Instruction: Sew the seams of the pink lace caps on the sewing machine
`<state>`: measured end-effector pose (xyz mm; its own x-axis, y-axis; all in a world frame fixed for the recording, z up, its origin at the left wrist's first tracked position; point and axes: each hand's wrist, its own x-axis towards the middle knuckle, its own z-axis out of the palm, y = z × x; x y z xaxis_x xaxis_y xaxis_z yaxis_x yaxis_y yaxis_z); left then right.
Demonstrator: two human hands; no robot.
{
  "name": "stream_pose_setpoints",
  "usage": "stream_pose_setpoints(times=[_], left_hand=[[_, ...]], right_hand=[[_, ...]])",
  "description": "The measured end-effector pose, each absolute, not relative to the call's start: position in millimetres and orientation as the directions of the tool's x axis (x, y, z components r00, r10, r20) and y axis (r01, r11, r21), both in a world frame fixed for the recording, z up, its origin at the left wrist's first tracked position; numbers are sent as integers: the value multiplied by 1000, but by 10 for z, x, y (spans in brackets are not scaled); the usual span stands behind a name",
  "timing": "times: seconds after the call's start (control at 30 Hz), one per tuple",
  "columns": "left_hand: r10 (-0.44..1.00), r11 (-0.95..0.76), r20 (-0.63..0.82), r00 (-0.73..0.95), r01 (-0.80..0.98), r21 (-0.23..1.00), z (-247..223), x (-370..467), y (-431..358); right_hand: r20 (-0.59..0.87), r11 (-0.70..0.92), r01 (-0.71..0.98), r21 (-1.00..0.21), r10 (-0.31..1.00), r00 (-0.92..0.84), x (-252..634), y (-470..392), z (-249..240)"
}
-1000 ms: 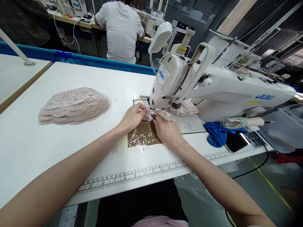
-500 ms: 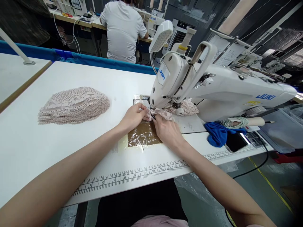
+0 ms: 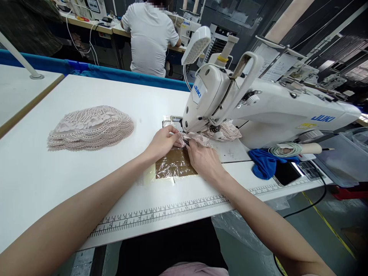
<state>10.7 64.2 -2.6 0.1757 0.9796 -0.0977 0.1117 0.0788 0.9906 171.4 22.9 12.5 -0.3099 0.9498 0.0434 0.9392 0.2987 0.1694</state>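
Observation:
Pink lace fabric [image 3: 201, 138] lies under the head of a white sewing machine [image 3: 212, 92], with more of it bunched behind the needle area. My left hand [image 3: 163, 143] pinches the lace's left end. Close beside it, my right hand [image 3: 204, 158] is closed at the lace's near edge, with a small dark tool [image 3: 186, 142] showing at its fingertips. A brown taped patch [image 3: 172, 165] is on the table just below the hands. To the left sits a stack of pink lace pieces [image 3: 90, 130].
A blue cloth [image 3: 263, 163], a phone [image 3: 286, 173] and a coil of pale cord [image 3: 284, 149] lie at the right. A printed ruler [image 3: 161, 212] runs along the front edge. A person in white [image 3: 151, 38] sits beyond the blue-covered rail [image 3: 129, 78].

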Motion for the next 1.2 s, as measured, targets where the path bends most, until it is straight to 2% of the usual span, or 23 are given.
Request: stream_pose_setpoints(times=[1.2], left_hand=[[978,78,-97,184,109,991,-6,115,629]], right_hand=[[41,302,935,183,948,-315,1702,226,131]])
